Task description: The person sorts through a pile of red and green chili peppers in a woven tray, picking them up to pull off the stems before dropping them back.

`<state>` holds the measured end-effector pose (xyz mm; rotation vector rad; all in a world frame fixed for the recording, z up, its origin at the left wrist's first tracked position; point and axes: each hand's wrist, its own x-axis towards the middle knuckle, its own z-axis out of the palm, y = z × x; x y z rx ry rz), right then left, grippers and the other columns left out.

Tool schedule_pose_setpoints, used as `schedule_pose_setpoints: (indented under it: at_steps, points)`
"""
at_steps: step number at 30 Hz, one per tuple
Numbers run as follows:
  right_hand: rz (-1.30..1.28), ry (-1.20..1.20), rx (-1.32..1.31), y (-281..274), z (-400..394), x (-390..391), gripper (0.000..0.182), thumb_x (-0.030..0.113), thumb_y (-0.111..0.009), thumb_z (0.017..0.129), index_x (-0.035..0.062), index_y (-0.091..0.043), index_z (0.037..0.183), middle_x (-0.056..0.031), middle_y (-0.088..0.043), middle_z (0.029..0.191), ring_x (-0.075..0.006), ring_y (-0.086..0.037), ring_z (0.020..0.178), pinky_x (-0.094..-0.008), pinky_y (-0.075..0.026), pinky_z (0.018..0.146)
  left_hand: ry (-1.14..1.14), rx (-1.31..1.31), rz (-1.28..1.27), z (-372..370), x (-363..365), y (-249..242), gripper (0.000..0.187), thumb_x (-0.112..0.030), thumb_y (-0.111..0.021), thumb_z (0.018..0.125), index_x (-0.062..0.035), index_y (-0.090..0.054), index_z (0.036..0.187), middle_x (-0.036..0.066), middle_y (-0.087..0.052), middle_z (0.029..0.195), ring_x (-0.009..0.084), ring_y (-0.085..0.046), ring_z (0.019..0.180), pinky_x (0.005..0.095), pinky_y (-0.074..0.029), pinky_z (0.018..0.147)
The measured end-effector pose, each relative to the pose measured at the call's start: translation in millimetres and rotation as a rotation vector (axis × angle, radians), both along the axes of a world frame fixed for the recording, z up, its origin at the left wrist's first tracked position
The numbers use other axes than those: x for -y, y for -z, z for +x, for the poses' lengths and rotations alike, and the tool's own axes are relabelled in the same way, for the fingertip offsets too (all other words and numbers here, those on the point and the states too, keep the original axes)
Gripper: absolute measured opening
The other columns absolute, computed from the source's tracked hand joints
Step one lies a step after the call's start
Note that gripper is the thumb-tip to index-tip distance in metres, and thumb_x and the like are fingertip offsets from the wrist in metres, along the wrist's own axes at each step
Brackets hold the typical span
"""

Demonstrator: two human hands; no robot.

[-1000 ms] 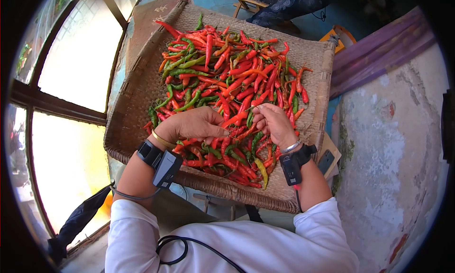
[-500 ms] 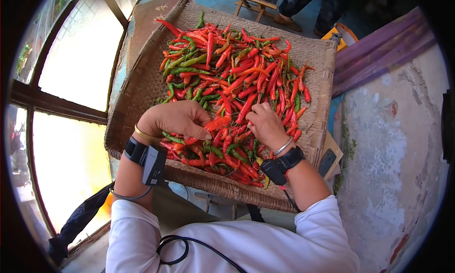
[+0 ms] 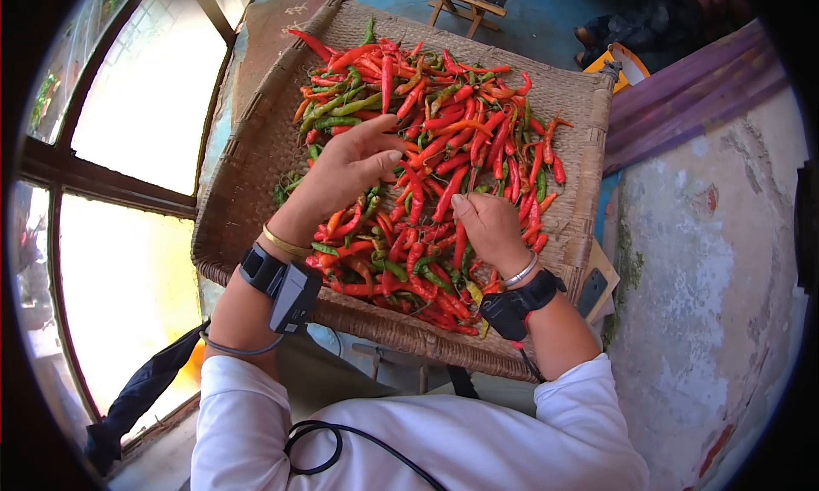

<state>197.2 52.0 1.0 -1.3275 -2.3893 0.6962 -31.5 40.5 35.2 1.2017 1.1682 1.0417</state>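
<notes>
A big heap of chili peppers (image 3: 444,133), mostly red with some green and orange, lies in a shallow woven basket (image 3: 563,90). Over the left part of the heap is my left hand (image 3: 345,167), its fingers stretched forward and the thumb apart, with nothing between them. My right hand (image 3: 495,226) is closed just above the right middle of the heap, thumb pressed against the curled fingers. Thin brownish strands or stems show right at its thumb tip; what the fingers hold is hidden. Both wrists carry a bracelet and a strapped black device.
Bright window panes (image 3: 128,278) flank the basket on the left. A worn plaster wall (image 3: 699,278) and purple cloth (image 3: 691,98) are on the right, near a phone (image 3: 591,291). Behind stand a folding stool (image 3: 465,0) and a person in dark clothes (image 3: 640,34).
My left hand has let go of a red chili pepper and moved up and forward, its fingers now spread. My right hand stays closed near the same spot. The person behind has shifted right.
</notes>
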Motion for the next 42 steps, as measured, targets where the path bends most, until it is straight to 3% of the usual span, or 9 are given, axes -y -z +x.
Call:
schedule_pose_setpoints:
  at_steps: [3,5,7,14,24,27,30,35,42]
  points:
    - [-0.22,0.07,-0.349,7,2,-1,0.031,0.03,-0.049,0.086,0.0029,-0.057,0.074,-0.0088,-0.056,0.063,-0.0227,-0.053,0.048,-0.032,-0.042,0.048,0.327,-0.086,-0.141,31,16,25,0.04,-0.02,-0.053,0.087,-0.0019,-0.043,0.122,0.004,-0.059,0.092,0.0057,-0.048,0.065,0.0202,-0.043,0.058]
    - [-0.712,0.153,-0.678,-2,0,1,0.027,0.028,-0.048,0.088,0.0028,-0.058,0.083,-0.0042,-0.058,0.066,-0.0114,-0.053,0.048,-0.023,-0.042,0.045,0.477,-0.127,-0.226,46,25,25,0.032,-0.024,-0.053,0.087,-0.0021,-0.051,0.111,0.0,-0.059,0.078,0.0052,-0.045,0.057,0.021,-0.041,0.053]
    - [-0.799,0.171,-0.792,0,-1,3,0.025,0.027,-0.05,0.088,0.0028,-0.057,0.084,-0.0024,-0.057,0.066,-0.0079,-0.052,0.049,-0.0199,-0.042,0.044,0.527,-0.164,-0.317,55,30,25,0.026,-0.028,-0.053,0.087,-0.0027,-0.057,0.091,-0.003,-0.056,0.066,0.0043,-0.044,0.055,0.0212,-0.039,0.05]
    - [-0.955,0.316,-1.042,1,9,-6,0.018,0.022,-0.055,0.086,0.0038,-0.054,0.083,0.0003,-0.055,0.066,-0.0044,-0.05,0.047,-0.0173,-0.04,0.039,0.532,-0.301,-0.237,45,27,34,0.02,-0.024,-0.058,0.082,-0.0037,-0.059,0.082,0.002,-0.058,0.06,0.0126,-0.053,0.053,0.0287,-0.043,0.053]
    - [-0.773,0.441,-0.726,3,48,-40,0.021,0.022,-0.056,0.085,0.0011,-0.057,0.087,-0.0026,-0.06,0.075,-0.0049,-0.049,0.047,-0.0165,-0.039,0.042,0.323,-1.07,0.672,36,20,67,0.028,-0.013,-0.055,0.076,-0.0081,-0.054,0.103,0.009,-0.051,0.11,0.0269,-0.058,0.08,0.0376,-0.048,0.064]
    - [-0.786,0.201,-1.432,-11,39,-38,0.052,0.025,-0.055,0.085,-0.0015,-0.034,0.124,-0.0088,-0.057,0.101,-0.0157,-0.058,0.09,-0.0287,-0.047,0.074,0.365,-1.164,0.636,33,22,62,0.028,-0.012,-0.053,0.077,-0.0085,-0.054,0.105,0.009,-0.048,0.112,0.0274,-0.058,0.079,0.0375,-0.049,0.064]
    - [-0.817,0.082,-1.426,-20,32,-33,0.063,0.024,-0.054,0.086,-0.001,-0.019,0.132,-0.0108,-0.052,0.11,-0.0181,-0.054,0.099,-0.0316,-0.045,0.08,0.408,-1.237,0.504,35,21,55,0.026,-0.012,-0.051,0.077,-0.0079,-0.055,0.102,0.01,-0.049,0.104,0.0269,-0.058,0.075,0.037,-0.048,0.061]
    - [-0.801,0.278,-0.897,-3,30,-26,0.032,0.019,-0.054,0.086,-0.0014,-0.05,0.11,-0.0059,-0.061,0.084,-0.0098,-0.058,0.069,-0.0198,-0.047,0.058,0.402,-1.333,0.48,31,21,64,0.017,-0.01,-0.051,0.075,-0.0052,-0.056,0.09,0.011,-0.05,0.092,0.0249,-0.058,0.068,0.0362,-0.048,0.056]
    - [-0.572,0.019,-0.496,-4,9,-7,0.025,0.015,-0.053,0.085,-0.0016,-0.055,0.104,-0.0028,-0.058,0.085,-0.0101,-0.056,0.081,-0.0239,-0.045,0.069,0.38,-1.382,0.531,31,23,48,0.009,-0.012,-0.054,0.074,-0.0049,-0.054,0.078,0.009,-0.054,0.076,0.0251,-0.058,0.058,0.0351,-0.047,0.049]
